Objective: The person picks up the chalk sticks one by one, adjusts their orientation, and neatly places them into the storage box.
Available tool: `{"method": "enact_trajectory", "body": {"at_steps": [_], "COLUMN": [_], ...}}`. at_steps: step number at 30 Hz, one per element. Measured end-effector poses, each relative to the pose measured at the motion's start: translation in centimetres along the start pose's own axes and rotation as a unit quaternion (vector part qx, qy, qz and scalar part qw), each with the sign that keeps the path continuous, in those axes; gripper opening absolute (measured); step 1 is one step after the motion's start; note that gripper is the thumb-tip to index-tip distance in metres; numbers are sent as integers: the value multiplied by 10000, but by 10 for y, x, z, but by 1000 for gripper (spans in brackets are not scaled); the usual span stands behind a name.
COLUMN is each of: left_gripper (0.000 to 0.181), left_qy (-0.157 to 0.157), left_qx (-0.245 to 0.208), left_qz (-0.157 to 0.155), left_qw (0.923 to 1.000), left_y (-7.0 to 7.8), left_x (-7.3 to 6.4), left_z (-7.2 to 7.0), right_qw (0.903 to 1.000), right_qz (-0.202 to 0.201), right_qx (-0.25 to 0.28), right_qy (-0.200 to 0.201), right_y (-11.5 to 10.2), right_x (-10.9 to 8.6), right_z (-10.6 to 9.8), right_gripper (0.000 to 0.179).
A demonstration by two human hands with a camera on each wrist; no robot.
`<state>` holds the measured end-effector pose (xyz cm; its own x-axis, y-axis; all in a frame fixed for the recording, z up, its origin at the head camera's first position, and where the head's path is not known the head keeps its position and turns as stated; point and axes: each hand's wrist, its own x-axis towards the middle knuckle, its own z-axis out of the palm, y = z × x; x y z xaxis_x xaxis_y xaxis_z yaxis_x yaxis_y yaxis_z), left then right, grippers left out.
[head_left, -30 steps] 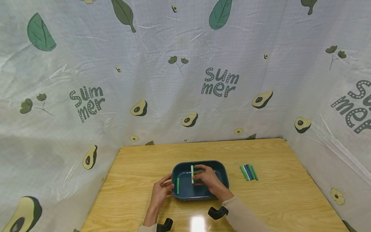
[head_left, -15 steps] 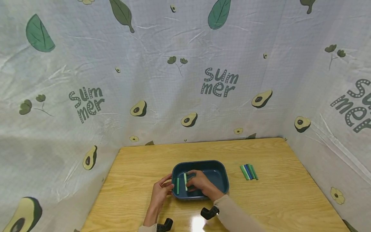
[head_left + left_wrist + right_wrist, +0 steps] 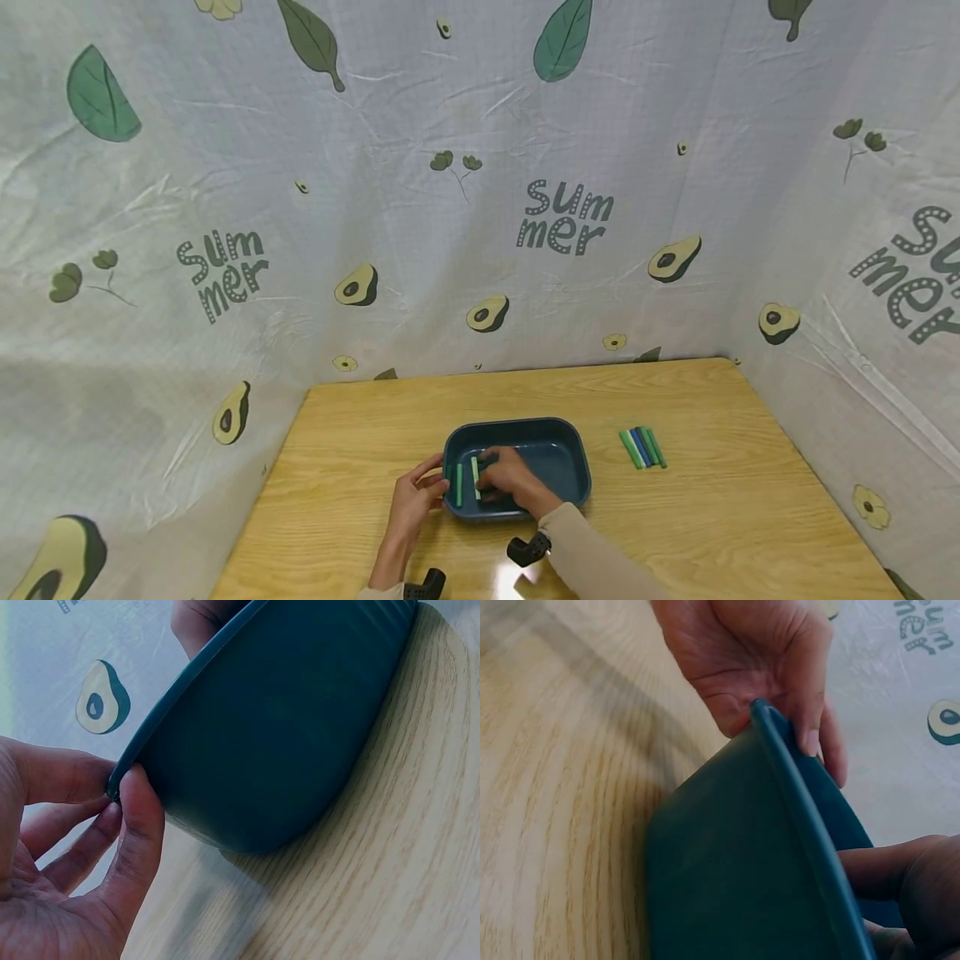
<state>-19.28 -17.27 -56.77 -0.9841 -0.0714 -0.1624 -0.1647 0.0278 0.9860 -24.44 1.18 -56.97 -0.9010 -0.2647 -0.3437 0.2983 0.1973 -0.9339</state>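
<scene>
In the head view, a dark blue rectangular tray (image 3: pixel 558 467) sits on the wooden table. My left hand (image 3: pixel 414 498) grips its left rim, with thumb and fingers on either side of the edge in the left wrist view. Inside, a dark green stick (image 3: pixel 459 485) lies along the left wall. Just right of it, my right hand (image 3: pixel 513 477) pinches a pale green stick (image 3: pixel 476 479), roughly parallel to the dark one and low in the tray. The right wrist view shows right fingers (image 3: pixel 881 870) reaching behind the tray wall (image 3: pixel 727 862), which hides the sticks.
To the right of the tray, a row of several sticks, green, white and blue (image 3: pixel 642 447), lies side by side on the table (image 3: pixel 720 500). A printed white sheet (image 3: pixel 420 208) hangs behind the table and along its sides.
My right hand has carried the pale green stick left and toward me inside the tray, close beside the dark green one. My left hand keeps its grip on the rim.
</scene>
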Motion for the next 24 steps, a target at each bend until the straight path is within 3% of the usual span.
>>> {"method": "enact_trajectory", "body": {"at_steps": [5, 10, 15, 24], "left_gripper": [49, 48, 48, 48], "left_qy": [-39, 52, 62, 119], "left_qx": [-56, -21, -20, 12], "left_qz": [-17, 21, 39, 45], "left_qw": [10000, 10000, 10000, 9999], "left_y": [11, -1, -2, -2], "left_x": [-6, 1, 1, -2], "left_z": [1, 0, 0, 1], "right_qw": [9990, 9962, 9887, 9851], "right_qz": [-159, -381, -762, -1280], "right_qx": [-349, -695, -1204, -1068], "right_qy": [211, 350, 477, 427], "right_y": [-2, -7, -14, -23], "right_x": [-2, -4, -11, -32], "right_z": [2, 0, -9, -34], "right_gripper": [51, 46, 40, 34]}}
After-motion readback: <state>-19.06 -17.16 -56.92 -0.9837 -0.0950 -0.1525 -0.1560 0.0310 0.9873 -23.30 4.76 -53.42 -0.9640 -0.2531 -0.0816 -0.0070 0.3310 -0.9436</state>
